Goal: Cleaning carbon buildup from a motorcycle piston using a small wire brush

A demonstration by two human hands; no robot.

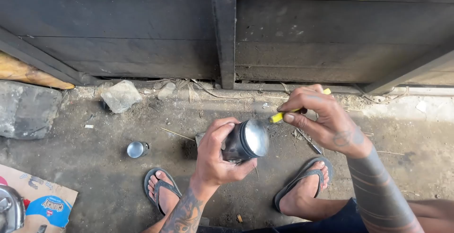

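A dark wooden plank wall stands at the back. Below it is the rough, dusty grey concrete floor. A flat piece of brown cardboard lies at the left. The left hand has its fingers wrapped tight around a round, shiny metal piston, held up between the two feet. The right hand has its fingers pinching a thin yellow-handled tool, just beside the piston's smooth top. A small shiny metal cup lies on its side on the floor; I cannot tell what is in it.
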